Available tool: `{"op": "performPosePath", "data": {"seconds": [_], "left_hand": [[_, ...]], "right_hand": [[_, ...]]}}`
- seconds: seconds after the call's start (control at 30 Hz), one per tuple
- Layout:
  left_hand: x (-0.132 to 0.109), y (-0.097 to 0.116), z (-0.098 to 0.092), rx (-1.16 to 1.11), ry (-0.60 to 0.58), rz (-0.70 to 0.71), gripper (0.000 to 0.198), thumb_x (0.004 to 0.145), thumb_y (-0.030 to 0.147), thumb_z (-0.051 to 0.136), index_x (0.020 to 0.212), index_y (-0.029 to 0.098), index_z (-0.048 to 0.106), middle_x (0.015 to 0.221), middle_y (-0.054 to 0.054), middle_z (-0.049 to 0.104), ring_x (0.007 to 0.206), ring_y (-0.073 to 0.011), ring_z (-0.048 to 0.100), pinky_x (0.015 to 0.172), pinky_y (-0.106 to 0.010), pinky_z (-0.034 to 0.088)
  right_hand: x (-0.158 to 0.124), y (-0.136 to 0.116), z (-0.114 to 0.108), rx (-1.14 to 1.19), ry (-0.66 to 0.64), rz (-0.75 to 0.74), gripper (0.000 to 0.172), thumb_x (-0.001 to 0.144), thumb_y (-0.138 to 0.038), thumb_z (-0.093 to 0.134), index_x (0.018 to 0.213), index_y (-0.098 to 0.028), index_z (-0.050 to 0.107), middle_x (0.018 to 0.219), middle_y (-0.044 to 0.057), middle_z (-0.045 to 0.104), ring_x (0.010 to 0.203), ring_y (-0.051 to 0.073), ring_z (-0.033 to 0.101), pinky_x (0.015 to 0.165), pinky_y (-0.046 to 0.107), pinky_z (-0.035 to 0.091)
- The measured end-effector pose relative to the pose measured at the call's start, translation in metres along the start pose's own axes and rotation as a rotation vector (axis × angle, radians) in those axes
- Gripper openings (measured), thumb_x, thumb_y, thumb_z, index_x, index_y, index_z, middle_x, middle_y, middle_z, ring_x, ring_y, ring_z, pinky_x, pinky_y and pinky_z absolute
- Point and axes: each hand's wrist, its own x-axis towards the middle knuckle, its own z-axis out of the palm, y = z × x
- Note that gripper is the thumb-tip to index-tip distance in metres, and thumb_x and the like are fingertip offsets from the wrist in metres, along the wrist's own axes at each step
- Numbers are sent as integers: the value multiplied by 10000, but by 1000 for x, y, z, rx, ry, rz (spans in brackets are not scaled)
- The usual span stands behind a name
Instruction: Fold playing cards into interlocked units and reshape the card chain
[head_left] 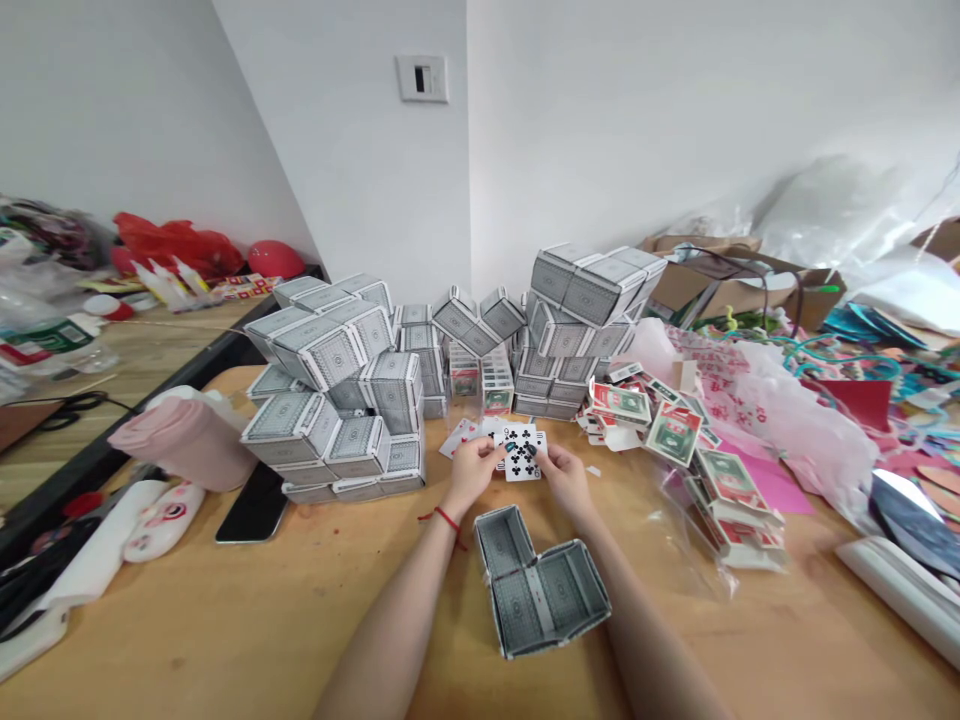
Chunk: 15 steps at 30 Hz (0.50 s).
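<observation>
Between my hands are playing cards (523, 462), faces up, with black clubs showing. My left hand (475, 468) pinches their left side, a red string round its wrist. On the right side, my right hand (564, 474) grips them with thumb on top. Nearer to me, between my forearms, lies an L-shaped open box made of cards (517, 610), its grey patterned card backs facing inward. A few loose cards (457, 437) lie on the table just beyond my left hand.
Stacks of grey card-built blocks stand at left (330, 400) and right (577, 330). Torn red-and-green card boxes (731, 480) and plastic bags (765, 390) lie on the right. A phone (253, 505), a mouse (165, 520) and a pink roll (184, 440) are on the left.
</observation>
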Motion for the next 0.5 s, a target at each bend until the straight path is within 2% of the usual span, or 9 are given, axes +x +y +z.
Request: {"op": "performPosePath", "data": {"seconds": [0.27, 0.5], "left_hand": [[0, 1, 0, 7, -2, 0, 293, 681, 350, 531, 482, 159, 429, 469, 46, 413, 485, -87, 379, 480, -206, 275], [0, -5, 0, 13, -23, -1, 325, 697, 361, 532, 474, 159, 410, 472, 47, 396, 493, -87, 374, 489, -210, 267]], "right_hand": [[1, 1, -2, 25, -22, 25, 383, 623, -534, 613, 622, -152, 590, 568, 19, 591, 560, 148, 515, 530, 252, 392], [3, 3, -4, 63, -47, 60, 344, 616, -484, 646, 628, -144, 592, 548, 0, 582, 500, 115, 485, 501, 234, 358]]}}
